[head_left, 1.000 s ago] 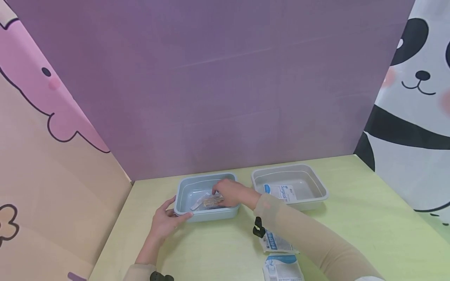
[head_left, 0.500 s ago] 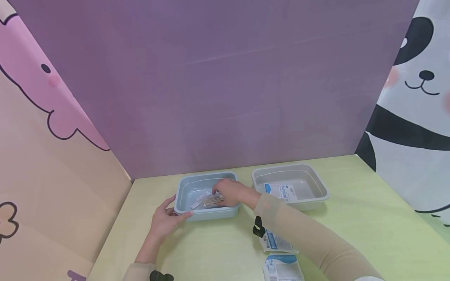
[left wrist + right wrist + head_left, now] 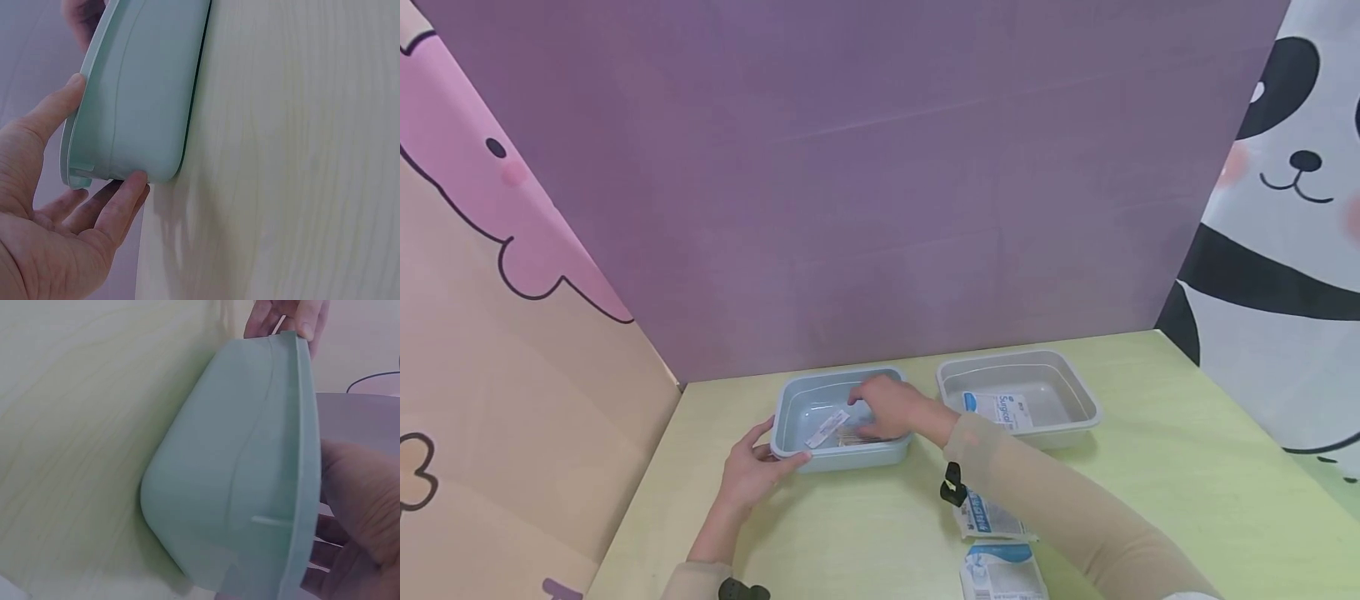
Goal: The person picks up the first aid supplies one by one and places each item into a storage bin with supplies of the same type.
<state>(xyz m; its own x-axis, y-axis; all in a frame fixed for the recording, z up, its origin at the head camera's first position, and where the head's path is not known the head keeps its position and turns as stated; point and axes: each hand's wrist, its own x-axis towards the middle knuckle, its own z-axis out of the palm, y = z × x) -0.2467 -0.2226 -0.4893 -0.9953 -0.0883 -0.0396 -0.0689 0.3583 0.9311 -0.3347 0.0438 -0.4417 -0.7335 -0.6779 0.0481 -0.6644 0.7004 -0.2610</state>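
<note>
A light blue plastic bin (image 3: 853,459) stands on the table. My left hand (image 3: 751,475) holds its left end, thumb along the near rim and fingers against the end wall, as the left wrist view shows. Inside the bin is my right hand (image 3: 891,407), thumb and forefinger spread apart. Below that hand lies a clear pack of thin wooden sticks, likely cotton swabs (image 3: 851,436), partly hidden by the near wall and the thumb. Beside it, to the left, is a narrow white packet (image 3: 827,428). In the right wrist view the bin wall (image 3: 212,469) hides most of the fingers.
A grey bin (image 3: 1060,400) to the right contains a white and blue packet marked "Surgical" (image 3: 1003,410). Two more white and blue packets, a farther one (image 3: 988,517) and a nearer one (image 3: 1004,575), lie on the table by my right forearm. A purple panel (image 3: 880,192) rises behind.
The stick pack has dropped lower in the blue bin, away from my right fingers, which have spread. The white packet now shows more fully. My left hand keeps its place.
</note>
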